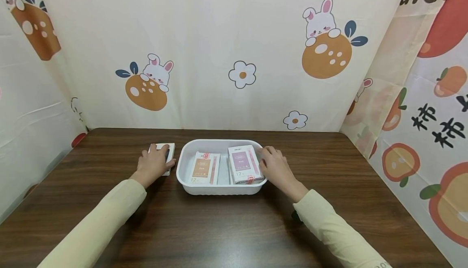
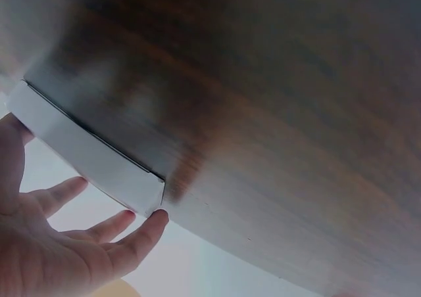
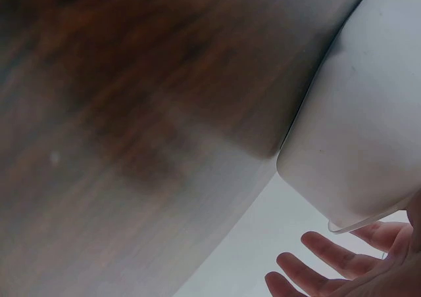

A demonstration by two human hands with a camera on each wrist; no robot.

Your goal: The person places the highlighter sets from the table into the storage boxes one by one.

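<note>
My left hand (image 1: 154, 163) lies over a small white box (image 1: 171, 150) on the table, left of the tray, its thumb along the right side. In the left wrist view the fingers reach round the box's (image 2: 92, 156) edges. A white plastic tray (image 1: 223, 190) holds a white box with an orange-brown label (image 1: 201, 168) and another with a purple label (image 1: 241, 161), which sits at the right wall. At the tray's right rim is my right hand (image 1: 275, 165), fingertips beside the purple-labelled box. The right wrist view shows its fingers (image 3: 329, 252) loosely extended past the rim.
The dark wooden table (image 1: 226, 227) ends at a printed curtain (image 1: 204, 97) behind it. More printed cloth hangs at the left and the right (image 1: 413, 195). A strip of bare tray floor lies between the two boxes.
</note>
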